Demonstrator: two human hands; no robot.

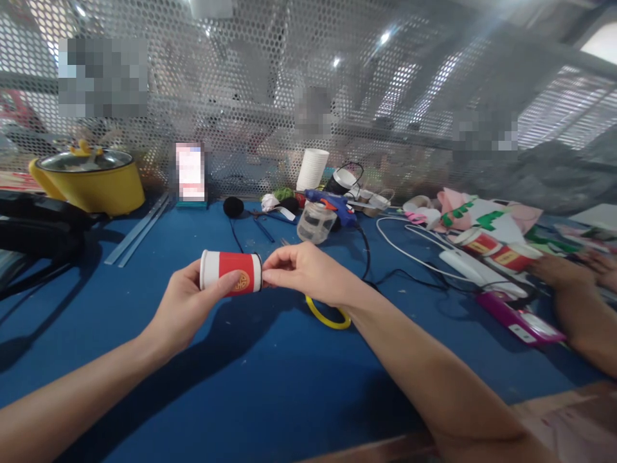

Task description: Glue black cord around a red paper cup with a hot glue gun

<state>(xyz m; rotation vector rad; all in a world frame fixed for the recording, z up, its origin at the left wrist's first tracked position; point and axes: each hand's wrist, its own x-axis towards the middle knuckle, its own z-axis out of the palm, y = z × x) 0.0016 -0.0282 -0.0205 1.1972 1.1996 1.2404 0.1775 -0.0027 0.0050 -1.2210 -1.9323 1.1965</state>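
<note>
A small red paper cup (pixel 230 272) with white rims lies on its side in the air above the blue table (pixel 270 379). My left hand (pixel 186 308) grips it from below, thumb across the red wall. My right hand (pixel 304 271) pinches the cup's right end with closed fingertips. A yellow ring (pixel 328 316) lies on the table just under my right wrist.
A blue glue gun (pixel 332 204), a clear jar (pixel 315 222), a white cup stack (pixel 312 170) and cables sit at the back. A yellow pot (pixel 89 180) stands far left. Another person's arm (pixel 578 308), red cups (pixel 496 251) and a pink phone (pixel 520 319) are at the right.
</note>
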